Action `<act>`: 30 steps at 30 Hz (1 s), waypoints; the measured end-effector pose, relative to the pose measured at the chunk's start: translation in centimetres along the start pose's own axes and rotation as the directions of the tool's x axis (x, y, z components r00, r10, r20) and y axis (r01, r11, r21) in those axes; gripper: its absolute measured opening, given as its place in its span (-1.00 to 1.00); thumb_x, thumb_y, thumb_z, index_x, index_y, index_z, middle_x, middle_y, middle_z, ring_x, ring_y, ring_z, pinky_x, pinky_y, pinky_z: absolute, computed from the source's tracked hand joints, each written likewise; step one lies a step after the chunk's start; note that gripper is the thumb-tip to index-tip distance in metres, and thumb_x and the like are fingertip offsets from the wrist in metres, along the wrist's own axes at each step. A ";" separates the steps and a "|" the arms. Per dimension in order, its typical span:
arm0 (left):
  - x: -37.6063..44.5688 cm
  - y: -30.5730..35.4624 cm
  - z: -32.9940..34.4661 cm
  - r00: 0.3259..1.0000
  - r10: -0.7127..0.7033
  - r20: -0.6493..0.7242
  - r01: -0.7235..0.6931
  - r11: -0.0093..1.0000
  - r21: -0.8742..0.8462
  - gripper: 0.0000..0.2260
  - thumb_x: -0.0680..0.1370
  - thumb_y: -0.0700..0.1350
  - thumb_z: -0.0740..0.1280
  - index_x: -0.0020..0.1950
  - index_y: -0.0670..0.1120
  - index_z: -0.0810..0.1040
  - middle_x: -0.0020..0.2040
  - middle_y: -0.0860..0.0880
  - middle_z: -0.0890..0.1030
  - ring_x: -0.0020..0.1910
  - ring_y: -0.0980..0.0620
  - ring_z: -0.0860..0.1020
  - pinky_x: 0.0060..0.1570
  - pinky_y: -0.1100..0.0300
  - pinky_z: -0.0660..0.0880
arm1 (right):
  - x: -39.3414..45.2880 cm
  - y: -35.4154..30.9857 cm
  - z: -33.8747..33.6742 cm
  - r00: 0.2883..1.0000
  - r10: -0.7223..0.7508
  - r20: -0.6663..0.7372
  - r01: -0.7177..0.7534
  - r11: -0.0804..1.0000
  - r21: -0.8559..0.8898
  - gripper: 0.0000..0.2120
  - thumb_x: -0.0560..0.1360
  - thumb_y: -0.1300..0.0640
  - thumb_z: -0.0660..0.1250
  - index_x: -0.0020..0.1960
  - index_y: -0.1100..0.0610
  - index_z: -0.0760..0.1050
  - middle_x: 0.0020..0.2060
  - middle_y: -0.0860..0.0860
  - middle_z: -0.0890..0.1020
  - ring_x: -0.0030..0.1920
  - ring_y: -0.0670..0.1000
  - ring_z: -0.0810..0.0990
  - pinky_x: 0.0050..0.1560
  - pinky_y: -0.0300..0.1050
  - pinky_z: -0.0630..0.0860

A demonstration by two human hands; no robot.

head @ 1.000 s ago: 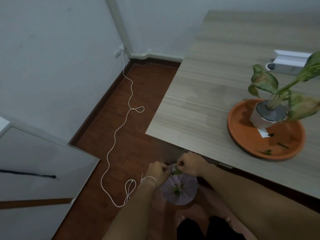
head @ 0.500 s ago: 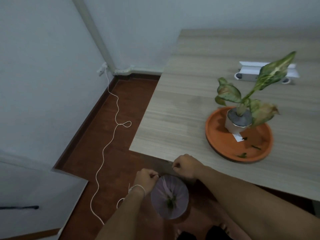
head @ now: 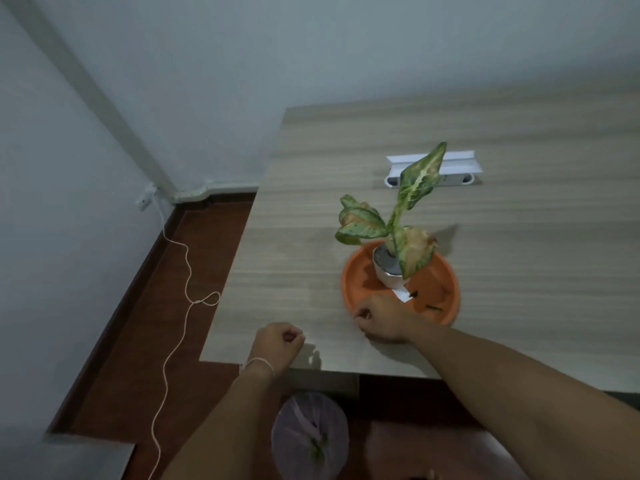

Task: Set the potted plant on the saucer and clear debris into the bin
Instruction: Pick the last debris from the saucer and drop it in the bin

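Debris at saucer's 5 o'clock: light, brittle, pinch gently. Right hand curled at rim, contents unclear; left hand fisted, apparently empty.

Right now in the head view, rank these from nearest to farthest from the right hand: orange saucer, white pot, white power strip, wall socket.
1. Round orange saucer, touching the right hand.
2. Small white pot, on the saucer.
3. White power strip, behind the plant.
4. White wall socket, far left.

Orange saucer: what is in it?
The potted plant, a white tag and dark leaf scraps sit in the orange saucer; the right hand covers its near-left rim.
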State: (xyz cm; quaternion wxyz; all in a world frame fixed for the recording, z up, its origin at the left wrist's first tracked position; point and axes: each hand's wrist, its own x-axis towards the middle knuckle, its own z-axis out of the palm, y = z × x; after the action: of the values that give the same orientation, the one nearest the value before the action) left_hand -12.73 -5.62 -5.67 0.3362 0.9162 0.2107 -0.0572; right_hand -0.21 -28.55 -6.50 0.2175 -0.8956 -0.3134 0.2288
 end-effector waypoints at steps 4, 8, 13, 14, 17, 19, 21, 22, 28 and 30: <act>1.9 6.5 4.3 0.988 0.112 0.109 -0.108 0.993 -0.037 -0.90 0.42 -0.12 0.44 -0.10 -0.10 0.71 -0.17 -0.04 0.73 -0.25 0.16 0.60 -0.17 0.44 0.48 | -1.5 5.3 -3.1 0.992 0.127 0.003 -0.126 0.988 -0.088 -0.67 0.45 0.03 0.25 0.16 0.06 0.59 0.20 0.06 0.62 0.12 0.09 0.60 0.09 -0.03 0.55; 3.0 11.9 8.5 0.938 0.203 0.280 -0.219 0.975 0.027 -0.84 0.44 -0.08 0.40 -0.06 -0.11 0.69 -0.10 -0.08 0.72 -0.11 0.00 0.65 -0.02 0.16 0.55 | -2.5 9.8 -5.3 0.988 0.152 0.024 -0.143 0.967 -0.213 -0.60 0.44 0.14 0.27 0.27 0.05 0.53 0.29 0.10 0.55 0.26 0.13 0.51 0.23 -0.08 0.43; 4.7 16.0 12.0 0.878 0.237 0.417 -0.332 0.927 0.174 -0.82 0.46 -0.10 0.33 -0.02 -0.12 0.65 0.02 -0.16 0.67 0.05 -0.17 0.59 0.11 0.00 0.54 | -2.7 13.1 -6.9 0.997 0.041 0.066 -0.020 0.955 -0.296 -0.39 0.44 0.18 0.32 0.46 -0.07 0.32 0.50 0.01 0.22 0.46 0.08 0.29 0.36 -0.13 0.32; 4.9 16.5 12.5 0.869 0.251 0.425 -0.360 0.912 0.196 -0.82 0.46 -0.12 0.32 -0.02 -0.13 0.65 0.03 -0.18 0.66 0.07 -0.19 0.57 0.12 0.00 0.53 | -2.6 13.3 -7.0 0.996 0.029 0.081 -0.002 0.948 -0.317 -0.39 0.46 0.17 0.32 0.48 -0.09 0.30 0.51 0.01 0.19 0.47 0.10 0.27 0.36 -0.11 0.33; 5.6 17.3 13.5 0.848 0.297 0.439 -0.431 0.868 0.246 -0.78 0.47 -0.17 0.32 0.08 -0.16 0.64 0.15 -0.21 0.62 0.17 -0.21 0.53 0.17 0.07 0.46 | -2.0 14.0 -6.7 0.991 -0.015 0.130 0.065 0.921 -0.384 -0.40 0.50 0.12 0.29 0.50 -0.13 0.24 0.55 0.03 0.15 0.51 0.13 0.20 0.39 0.00 0.33; 6.0 17.5 13.8 0.827 0.325 0.458 -0.481 0.831 0.278 -0.74 0.47 -0.19 0.33 0.14 -0.15 0.61 0.22 -0.20 0.58 0.24 -0.19 0.49 0.20 0.10 0.41 | -1.5 14.4 -6.2 0.987 -0.039 0.153 0.103 0.891 -0.441 -0.38 0.51 0.09 0.29 0.52 -0.12 0.20 0.54 0.08 0.19 0.52 0.18 0.19 0.37 0.08 0.38; 6.5 17.3 14.0 0.812 0.317 0.491 -0.496 0.817 0.293 -0.70 0.46 -0.19 0.34 0.19 -0.11 0.59 0.26 -0.18 0.57 0.27 -0.17 0.47 0.23 0.11 0.40 | -1.0 14.9 -5.8 0.983 -0.023 0.181 0.107 0.876 -0.470 -0.36 0.51 0.08 0.29 0.53 -0.10 0.16 0.50 0.10 0.25 0.47 0.21 0.24 0.33 0.11 0.41; 6.7 17.1 14.2 0.806 0.310 0.504 -0.499 0.815 0.297 -0.70 0.45 -0.18 0.35 0.17 -0.07 0.60 0.23 -0.16 0.58 0.24 -0.17 0.49 0.18 0.11 0.42 | -0.9 15.0 -5.6 0.979 -0.014 0.202 0.111 0.873 -0.476 -0.35 0.51 0.08 0.29 0.54 -0.08 0.14 0.47 0.11 0.28 0.44 0.22 0.27 0.31 0.11 0.42; 6.9 16.7 15.4 0.759 0.275 0.590 -0.535 0.779 0.325 -0.82 0.39 -0.07 0.32 -0.05 0.01 0.64 -0.05 -0.16 0.64 -0.05 -0.22 0.59 -0.13 0.09 0.48 | -0.5 15.6 -5.3 0.974 -0.034 0.225 0.145 0.854 -0.499 -0.31 0.49 0.12 0.29 0.56 -0.02 0.12 0.46 0.14 0.29 0.42 0.25 0.30 0.32 0.08 0.34; 6.9 17.0 15.5 0.751 0.307 0.584 -0.551 0.779 0.300 -0.83 0.41 -0.11 0.34 -0.04 -0.02 0.65 -0.03 -0.19 0.64 -0.04 -0.22 0.58 -0.09 0.06 0.50 | -0.3 15.7 -5.2 0.972 -0.041 0.231 0.153 0.856 -0.494 -0.31 0.48 0.14 0.28 0.55 -0.03 0.13 0.47 0.13 0.29 0.42 0.25 0.28 0.35 0.07 0.32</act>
State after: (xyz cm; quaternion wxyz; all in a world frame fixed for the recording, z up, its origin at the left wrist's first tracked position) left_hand 1.35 -24.79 -9.20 0.1589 0.9436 -0.1272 -0.2610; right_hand 9.66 -41.17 -10.58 -0.0500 -0.8744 -0.4290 0.2210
